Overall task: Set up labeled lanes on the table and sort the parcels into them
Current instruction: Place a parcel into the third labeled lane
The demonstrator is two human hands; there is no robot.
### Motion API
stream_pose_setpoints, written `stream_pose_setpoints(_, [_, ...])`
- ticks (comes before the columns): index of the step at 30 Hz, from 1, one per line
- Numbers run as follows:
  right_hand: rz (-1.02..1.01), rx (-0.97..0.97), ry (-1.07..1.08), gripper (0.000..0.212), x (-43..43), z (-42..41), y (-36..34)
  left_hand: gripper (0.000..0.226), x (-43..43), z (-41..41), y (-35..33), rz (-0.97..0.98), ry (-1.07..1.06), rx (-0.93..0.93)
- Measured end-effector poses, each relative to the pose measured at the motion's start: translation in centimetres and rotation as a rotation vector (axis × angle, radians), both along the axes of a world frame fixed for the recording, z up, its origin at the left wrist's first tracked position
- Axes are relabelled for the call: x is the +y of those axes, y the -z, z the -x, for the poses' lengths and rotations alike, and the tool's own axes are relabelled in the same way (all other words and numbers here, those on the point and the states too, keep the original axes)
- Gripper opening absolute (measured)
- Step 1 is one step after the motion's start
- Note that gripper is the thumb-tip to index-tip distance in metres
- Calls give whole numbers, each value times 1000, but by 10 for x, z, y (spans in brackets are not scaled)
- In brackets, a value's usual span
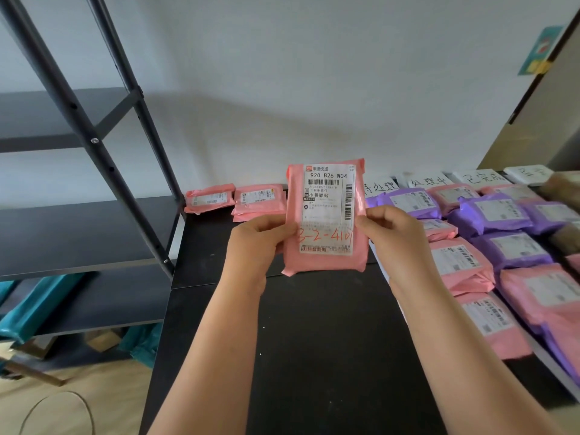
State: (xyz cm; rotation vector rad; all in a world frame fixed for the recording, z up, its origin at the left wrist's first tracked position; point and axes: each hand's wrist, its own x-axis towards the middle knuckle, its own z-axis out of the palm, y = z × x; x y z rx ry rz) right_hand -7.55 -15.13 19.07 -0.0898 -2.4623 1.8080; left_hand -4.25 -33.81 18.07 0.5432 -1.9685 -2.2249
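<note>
Two hands pinched one pink parcel (326, 215) upright above the black table (314, 340): left hand (260, 237) on its left edge, right hand (392, 233) opposite. Beyond, lane labels (426, 182) lined the wall; misreading its scrawled code could have sent it to the wrong lane.

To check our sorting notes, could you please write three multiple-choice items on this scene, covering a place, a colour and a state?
1. Where do the paper labels lie? A on the shelf; B along the far edge of the table; C on the floor.
2. What colour is the held parcel? A purple; B teal; C pink.
3. How is that parcel held? A by both hands; B by one hand alone; C not held, flat on the table.
Answers: 1 B, the sheets line the far edge. 2 C, its wrapping is pink. 3 A, the left hand and right hand pinch its sides, keeping it upright.
</note>
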Motion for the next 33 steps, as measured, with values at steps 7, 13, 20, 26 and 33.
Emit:
stream_pose_setpoints(7, [64,74,32,10,-7,-2,1,12,-5,-3,0,39,50,22])
stream_pose_setpoints(13, [70,157,43,17,-7,-2,-2,19,-1,0,-3,-4,-11,82])
stream_pose_setpoints(20, [45,143,5,11,-10,3,2,11,-3,2,-5,-10,-86,115])
stream_pose_setpoints(26, [39,138,41,13,-12,4,-1,8,-4,0,-8,52,-96,89])
stream_pose_setpoints(33, [-70,263,122,33,-1,-7,-2,8,-2,-4,-7,289,-44,86])
